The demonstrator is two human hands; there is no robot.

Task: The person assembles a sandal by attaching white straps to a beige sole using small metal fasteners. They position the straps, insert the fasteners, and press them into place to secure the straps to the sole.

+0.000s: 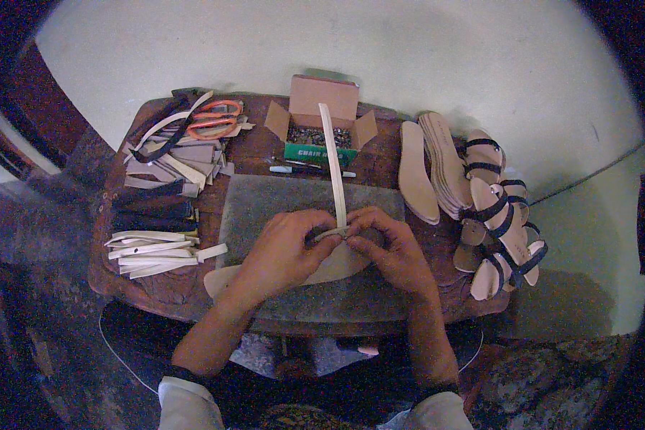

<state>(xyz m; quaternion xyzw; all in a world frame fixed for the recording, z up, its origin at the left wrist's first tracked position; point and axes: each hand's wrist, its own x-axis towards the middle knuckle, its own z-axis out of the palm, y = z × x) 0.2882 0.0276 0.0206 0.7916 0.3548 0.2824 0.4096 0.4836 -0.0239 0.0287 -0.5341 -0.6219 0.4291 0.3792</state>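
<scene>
- Left hand (283,247) resting on the grey mat (265,197) at mid tabletop (254,147), fingers (321,240) curled shut and pinching the near end of a pale strap (335,168).
- Right hand (390,247) just beside it, fingers (358,228) bent closed on the same strap end, fingertips of both hands nearly touching.
- Pale strap running from the pinched end straight away across the mat, far end lying over the open cardboard box (322,107).
- Pale flat sole (337,265) lying on the mat under both hands, mostly hidden by them; strap end pressed at its upper edge.
- Small dark pieces inside the box, too small to tell apart.
- Pen (294,170) lying between box and mat.
- Orange-handled scissors (215,118) at the far left corner, on top of a heap of grey and pale cut pieces (179,161).
- Row of pale strips (154,251) at the left edge, near the left hand, dark strips (150,208) just beyond them.
- Stack of pale insoles (437,168) to the right of the mat, on edge and leaning.
- Pile of sandals with dark straps (498,229) at the right edge, near the right hand but apart from it.
</scene>
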